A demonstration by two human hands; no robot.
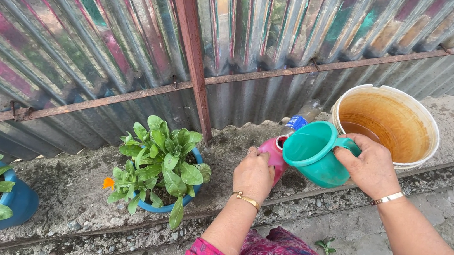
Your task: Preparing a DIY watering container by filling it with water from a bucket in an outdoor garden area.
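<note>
The right hand (370,167) grips the handle of a teal jug (314,153), tipped toward the left hand (253,174); the left hand wraps around a pink pot (272,154), just below the jug's rim. Behind the right hand stands a bucket (420,124) holding brownish water; left of the left hand, well apart, a blue planter (163,206) with leafy greens and an orange flower sits on the ledge (60,201); a plastic bottle (300,118) lies behind the jug.

A rough concrete ledge (65,195) bears two blue plant pots (21,202) (159,205), a pink vessel (273,156), a plastic bottle (302,118) and a white bucket (426,123)
</note>
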